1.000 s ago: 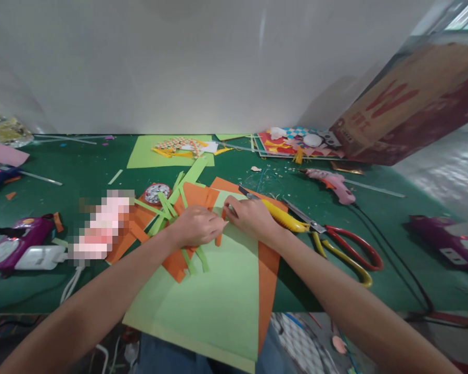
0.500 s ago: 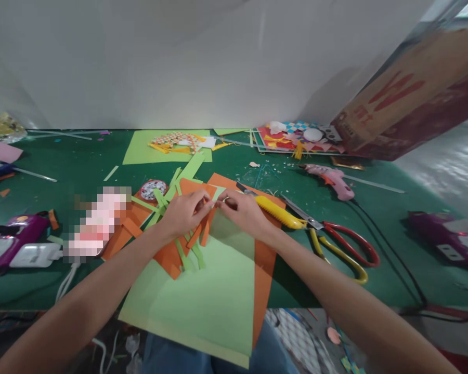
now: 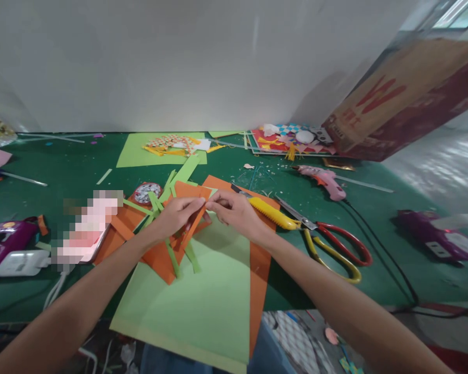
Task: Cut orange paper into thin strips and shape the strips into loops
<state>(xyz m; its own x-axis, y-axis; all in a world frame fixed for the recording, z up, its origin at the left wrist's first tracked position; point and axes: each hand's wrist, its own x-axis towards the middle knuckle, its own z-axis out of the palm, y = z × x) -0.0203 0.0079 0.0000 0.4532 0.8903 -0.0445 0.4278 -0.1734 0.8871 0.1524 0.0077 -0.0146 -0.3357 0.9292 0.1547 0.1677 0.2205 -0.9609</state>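
My left hand (image 3: 177, 215) is closed in a pinch on an orange paper strip (image 3: 194, 228), which slants down toward me from the fingertips. Close beside it, my right hand (image 3: 234, 212) pinches the same strip near its upper end; the fingertips partly hide the contact. Under both hands lies a large light green sheet (image 3: 206, 306) over an orange sheet (image 3: 259, 280), overhanging the table's front edge. Loose green strips (image 3: 173, 258) and smaller orange paper (image 3: 159, 265) are bunched below my left hand.
Right of my hands lie a yellow utility knife (image 3: 273, 212) and red-and-yellow-handled scissors (image 3: 335, 244). Beyond them are a pink glue gun (image 3: 323, 179) with a cord and a purple power socket (image 3: 439, 236). A blurred phone (image 3: 89, 228) lies left; a paper bag (image 3: 405, 104) stands back right.
The orange strip has swung and now shows a wider face below my left fingers. My hands stay close together. The whole view has shifted slightly.
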